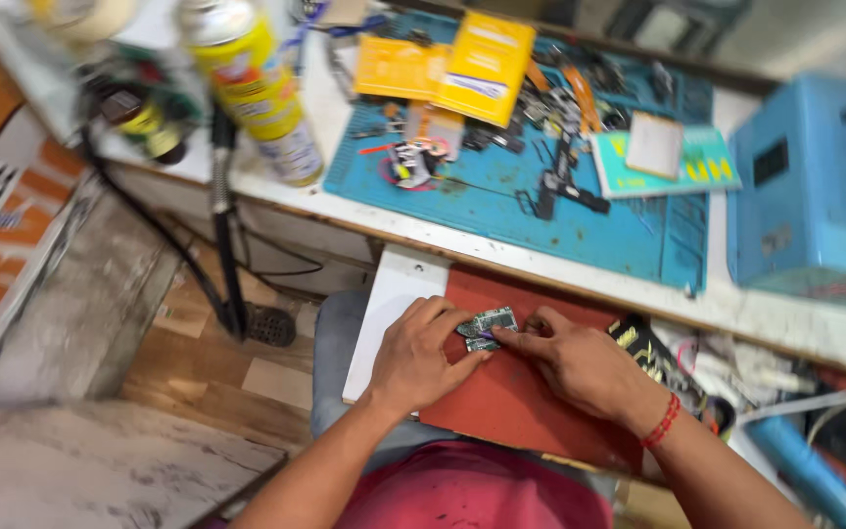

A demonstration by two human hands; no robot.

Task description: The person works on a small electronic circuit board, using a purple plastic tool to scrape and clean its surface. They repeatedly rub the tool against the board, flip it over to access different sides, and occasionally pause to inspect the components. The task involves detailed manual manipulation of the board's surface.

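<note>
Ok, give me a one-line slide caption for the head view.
Left hand and right hand pinch a small circuit board over a red mat, below a cluttered blue work mat.

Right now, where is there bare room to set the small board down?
Red mat is bare below both hands; the white board left of it is bare too. The blue mat is bare only near its front edge; its back is crowded with parts.

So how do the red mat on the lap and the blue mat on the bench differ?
The red mat lies on a white board and carries only the small circuit board that the left hand and right hand hold. The blue mat is cluttered with tools and parts. Both lie flat.
</note>
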